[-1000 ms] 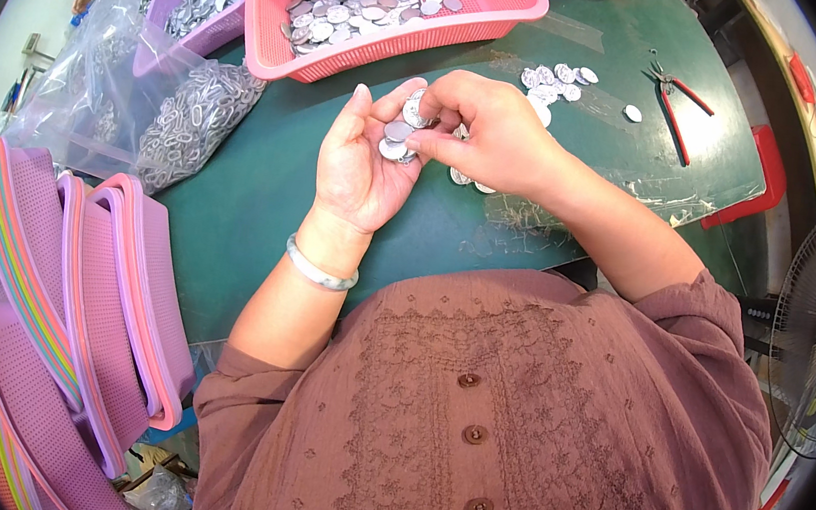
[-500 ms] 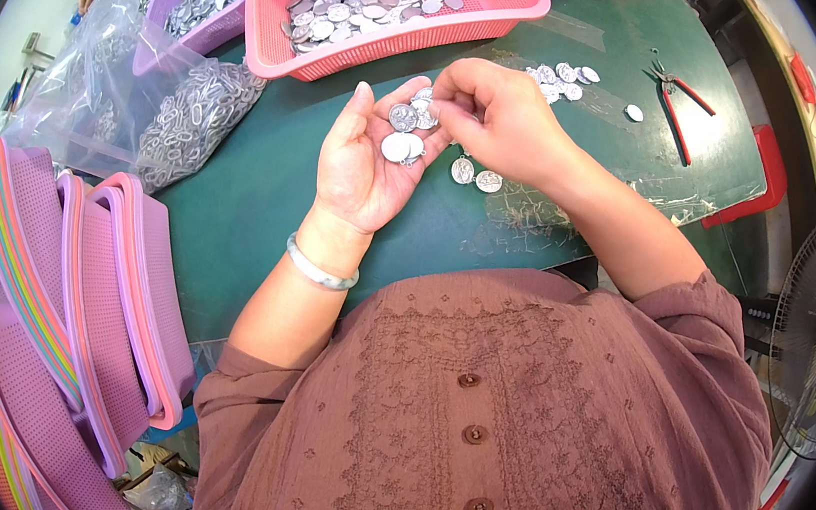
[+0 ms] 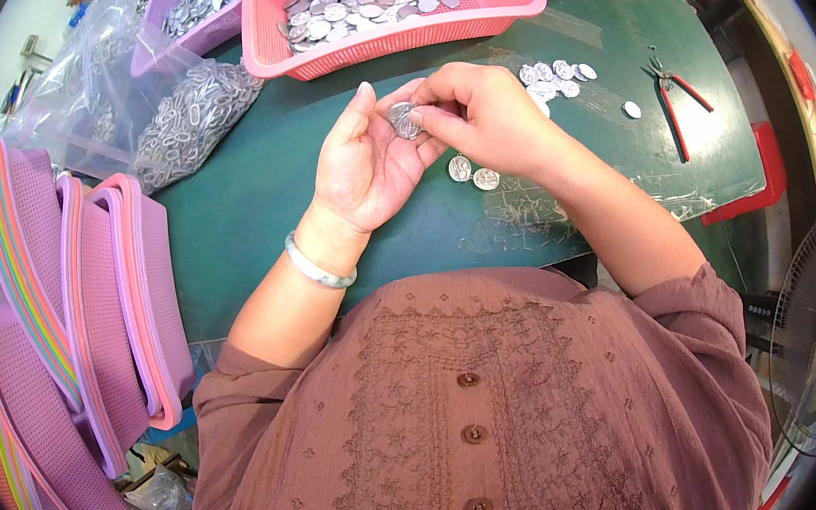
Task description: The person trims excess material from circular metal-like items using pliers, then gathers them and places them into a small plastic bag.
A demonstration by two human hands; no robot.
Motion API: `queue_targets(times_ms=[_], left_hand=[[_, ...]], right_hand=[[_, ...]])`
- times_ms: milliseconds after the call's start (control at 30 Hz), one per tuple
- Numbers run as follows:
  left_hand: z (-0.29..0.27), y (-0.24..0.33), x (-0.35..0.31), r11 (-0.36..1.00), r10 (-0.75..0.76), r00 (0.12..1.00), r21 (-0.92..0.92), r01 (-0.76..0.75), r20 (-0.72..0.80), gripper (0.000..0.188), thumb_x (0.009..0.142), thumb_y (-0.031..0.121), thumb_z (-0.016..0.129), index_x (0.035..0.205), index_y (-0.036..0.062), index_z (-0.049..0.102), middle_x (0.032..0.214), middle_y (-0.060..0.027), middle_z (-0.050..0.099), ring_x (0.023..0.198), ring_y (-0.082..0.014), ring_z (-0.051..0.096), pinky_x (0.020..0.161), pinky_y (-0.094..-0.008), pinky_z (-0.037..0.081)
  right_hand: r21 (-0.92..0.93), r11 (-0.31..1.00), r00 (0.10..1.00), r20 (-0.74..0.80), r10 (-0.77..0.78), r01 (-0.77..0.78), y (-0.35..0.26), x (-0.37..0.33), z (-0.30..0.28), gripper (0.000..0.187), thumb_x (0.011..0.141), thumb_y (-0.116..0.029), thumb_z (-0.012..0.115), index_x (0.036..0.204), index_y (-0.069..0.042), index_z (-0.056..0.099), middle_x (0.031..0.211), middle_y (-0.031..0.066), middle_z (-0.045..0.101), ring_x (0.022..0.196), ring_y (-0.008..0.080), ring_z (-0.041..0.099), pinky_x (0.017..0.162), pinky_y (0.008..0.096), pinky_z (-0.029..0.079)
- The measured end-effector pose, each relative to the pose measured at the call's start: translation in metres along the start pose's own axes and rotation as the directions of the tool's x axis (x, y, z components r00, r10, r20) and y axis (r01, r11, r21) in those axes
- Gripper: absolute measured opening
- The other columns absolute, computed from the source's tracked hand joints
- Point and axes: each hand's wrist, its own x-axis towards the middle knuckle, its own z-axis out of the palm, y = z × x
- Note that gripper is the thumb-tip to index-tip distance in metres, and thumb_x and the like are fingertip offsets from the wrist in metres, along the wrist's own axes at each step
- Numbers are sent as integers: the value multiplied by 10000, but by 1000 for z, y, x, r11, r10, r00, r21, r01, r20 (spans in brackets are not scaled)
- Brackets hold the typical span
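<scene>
My left hand (image 3: 365,175) is palm up above the table, its fingers stretched out and a pale bangle (image 3: 318,263) round the wrist. Over its fingers, my right hand (image 3: 489,118) pinches several round silver medals (image 3: 403,120) between thumb and fingers. They look stacked, and their lower side is against or just above the left fingers; I cannot tell which. Just below the right hand, two silver medals (image 3: 473,173) lie side by side on the green table (image 3: 282,165). Beyond it is a loose group of similar medals (image 3: 561,76), partly hidden by the hand.
A pink basket (image 3: 391,47) of medals stands ahead, beside a purple basket (image 3: 159,10) of metal pieces. Left is a clear bag (image 3: 197,120) of metal links. Red-handled pliers (image 3: 674,109) and a single medal (image 3: 632,109) lie right. Stacked baskets (image 3: 102,291) stand lower left.
The medals spread on my left palm are now gathered under my right thumb and fingers. My right hand has shifted slightly left. The left hand has hardly moved.
</scene>
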Motion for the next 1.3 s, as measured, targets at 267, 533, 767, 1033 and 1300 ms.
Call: queue_targets(times_ms=[267, 533, 767, 1033, 1300], left_hand=[[0, 0, -1, 1000, -23, 998, -13, 23, -60, 485, 954, 290, 311, 1235, -105, 309, 1258, -222, 414, 1190, -327, 406, 1056, -443, 283], [-6, -1, 0, 999, -28, 989, 37, 33, -148, 422, 959, 239, 304, 1232, -81, 327, 1251, -221, 424, 1179, -348, 419, 1024, -451, 344], [-7, 0, -1, 997, -81, 977, -25, 77, -197, 374, 945, 247, 366, 1141, -68, 411, 1078, -210, 517, 1027, -314, 524, 934, -419, 435], [-9, 3, -1, 974, -42, 950, 199, 108, -311, 297, 922, 218, 440, 1094, -19, 492, 893, -135, 563, 732, -195, 557, 612, -258, 483], [43, 45, 25, 762, 342, 928, 621, -183, -147, 250, 916, 194, 467, 1067, 8, 539, 883, -100, 595, 724, -164, 563, 593, -242, 469]], right_hand=[[104, 968, 970, 112, 217, -229, -1, 12, -9, 197, 731, -180, 630, 780, 11, 640, 678, 135, 628, 601, 202, 604, 588, 300, 470], [202, 944, 964, 113, 242, -260, 7, 18, -11, 162, 776, -149, 621, 755, 12, 612, 648, 38, 591, 585, 89, 530, 535, 241, 431], [277, 903, 944, 119, 307, -329, 1, 8, -32, 130, 813, -120, 598, 789, 8, 590, 685, -17, 561, 635, 36, 492, 566, 196, 401], [248, 921, 953, 69, 294, -302, 33, -24, -59, 187, 791, -169, 616, 756, 15, 597, 600, 27, 564, 577, 62, 480, 529, 261, 416], [39, 939, 929, 164, 332, -343, 30, -51, -112, 137, 780, -126, 621, 794, 8, 599, 643, 12, 543, 597, 72, 468, 542, 244, 403]])
